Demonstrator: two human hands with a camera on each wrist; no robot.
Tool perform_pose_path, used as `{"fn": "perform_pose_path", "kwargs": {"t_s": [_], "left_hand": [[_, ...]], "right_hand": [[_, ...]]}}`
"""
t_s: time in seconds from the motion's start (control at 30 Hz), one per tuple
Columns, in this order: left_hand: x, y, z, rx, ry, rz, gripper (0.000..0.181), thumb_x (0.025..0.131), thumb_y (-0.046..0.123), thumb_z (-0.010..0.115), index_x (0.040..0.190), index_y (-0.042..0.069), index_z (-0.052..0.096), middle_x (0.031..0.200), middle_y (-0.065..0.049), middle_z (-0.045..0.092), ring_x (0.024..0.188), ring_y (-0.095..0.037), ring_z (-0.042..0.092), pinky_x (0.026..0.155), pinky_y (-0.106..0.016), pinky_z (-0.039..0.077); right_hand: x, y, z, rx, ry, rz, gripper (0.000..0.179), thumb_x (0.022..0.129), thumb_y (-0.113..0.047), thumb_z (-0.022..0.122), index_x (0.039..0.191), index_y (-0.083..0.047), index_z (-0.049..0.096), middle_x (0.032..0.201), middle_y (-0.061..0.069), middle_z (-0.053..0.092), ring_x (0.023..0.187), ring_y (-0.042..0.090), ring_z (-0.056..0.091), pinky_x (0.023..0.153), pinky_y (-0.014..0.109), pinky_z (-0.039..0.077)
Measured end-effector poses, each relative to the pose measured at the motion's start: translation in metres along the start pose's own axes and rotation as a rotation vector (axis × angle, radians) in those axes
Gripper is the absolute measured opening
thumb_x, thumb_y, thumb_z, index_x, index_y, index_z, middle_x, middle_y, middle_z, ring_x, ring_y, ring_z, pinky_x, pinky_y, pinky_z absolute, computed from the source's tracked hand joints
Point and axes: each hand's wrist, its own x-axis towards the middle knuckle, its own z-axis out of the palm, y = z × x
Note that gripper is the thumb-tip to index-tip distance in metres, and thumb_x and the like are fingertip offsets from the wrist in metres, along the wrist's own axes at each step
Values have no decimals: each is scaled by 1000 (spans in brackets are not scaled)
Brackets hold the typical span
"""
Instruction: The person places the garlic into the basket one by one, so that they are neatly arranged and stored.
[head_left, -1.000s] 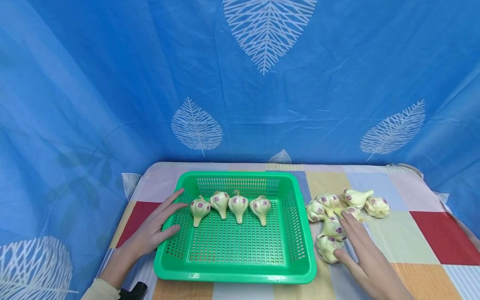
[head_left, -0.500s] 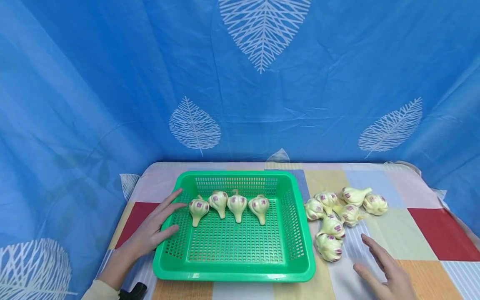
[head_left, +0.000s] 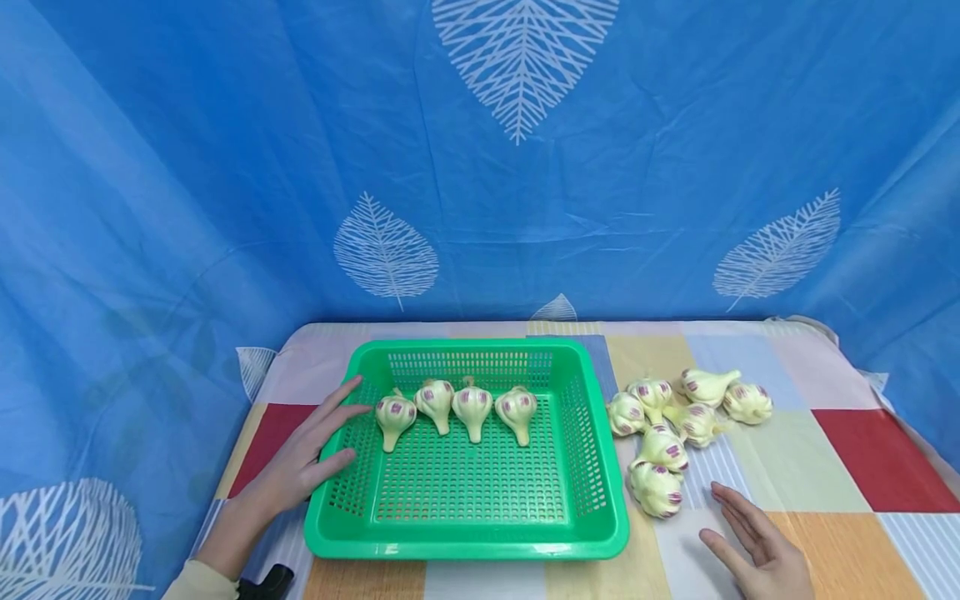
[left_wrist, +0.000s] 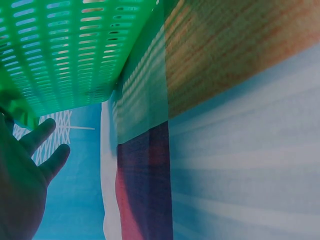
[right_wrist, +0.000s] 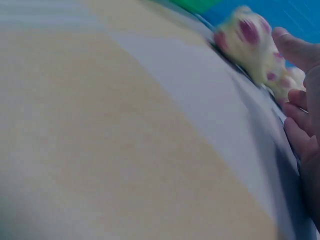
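Garlic bulbs (head_left: pixel 472 408): four inside the green basket (head_left: pixel 465 551), others in a cluster (head_left: pixel 663 447) beside its right rim. Your left hand (head_left: pixel 303 458) spreads at the left rim; your right hand (head_left: pixel 768 557) hangs loose, tablecloth (head_left: pixel 686 554) between it and cluster. Neither grips.

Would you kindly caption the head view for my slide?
Four garlic bulbs in a green basket, seven more beside it near the right hand.

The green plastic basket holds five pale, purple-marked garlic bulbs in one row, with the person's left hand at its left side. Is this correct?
Not five: the head view shows four garlic bulbs in one row in the basket, with the left hand at its left side.
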Motion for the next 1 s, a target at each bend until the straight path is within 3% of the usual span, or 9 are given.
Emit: {"fn": "perform_pose_path", "kwargs": {"t_s": [0.1,0.27,0.43,0.67,0.83,1.0], "left_hand": [[0,1,-1,2,3,-2,60,79,12,65,136,15,47,154,-5,19,139,-24,21,92,-63,37],[1,1,-1,5,1,-13,60,79,14,65,136,18,46,155,-4,18,139,-23,20,92,-62,38],[1,-1,-1,11,-6,-8,60,79,14,65,136,18,46,155,-5,18,139,-23,20,92,-62,37],[1,-1,0,18,-9,-8,60,80,14,66,137,18,46,155,-4,17,140,-23,19,93,-61,37],[1,-1,0,15,-6,-9,60,80,14,65,137,18,46,155,-4,17,140,-23,19,93,-61,37],[0,-3,1,13,-7,-1,60,79,13,65,136,17,47,155,-5,18,139,-23,20,93,-61,37]], "right_hand": [[11,9,-13,143,26,77,61,81,3,68,137,4,42,123,-12,56,113,-7,49,87,11,41],[36,29,-38,237,61,186,65,83,-6,69,141,-5,40,120,-16,56,107,-11,51,81,6,42],[62,47,-56,281,62,158,69,84,-5,68,144,-5,34,122,-15,55,106,-10,52,79,6,42],[98,59,-71,362,29,52,73,83,4,65,145,-3,29,128,-8,53,109,-7,53,83,8,41],[125,60,-76,195,-17,95,79,86,-6,66,149,-9,20,143,-4,39,124,-3,40,81,3,38],[145,61,-77,103,-81,130,83,87,-14,67,150,-10,14,152,-4,25,132,-1,28,82,1,36]]}}
